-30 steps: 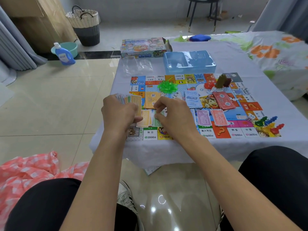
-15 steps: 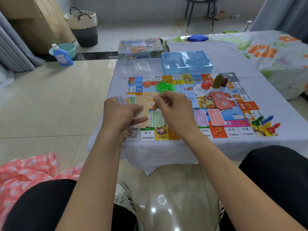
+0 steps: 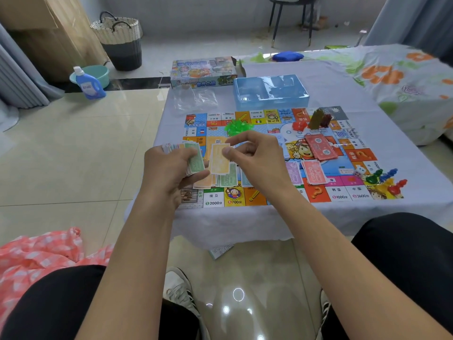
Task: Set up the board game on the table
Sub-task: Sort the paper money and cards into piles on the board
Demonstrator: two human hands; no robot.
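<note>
One yellow note [image 3: 220,159] is pinched at its top edge by the right hand [image 3: 255,158] while the stack of play money [image 3: 193,159] is gripped in the left hand [image 3: 166,168] above the board [image 3: 343,153], so each note should be peeled off singly and laid on its matching colour pile.

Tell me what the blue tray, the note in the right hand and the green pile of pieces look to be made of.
Blue tray: thin moulded plastic, glossy, translucent, with formed compartments. Yellow note, pinched by the right hand: printed paper, matte, thin and flat. Green pieces: probably hard plastic, bright and translucent with shiny glints; too small to be sure.
</note>
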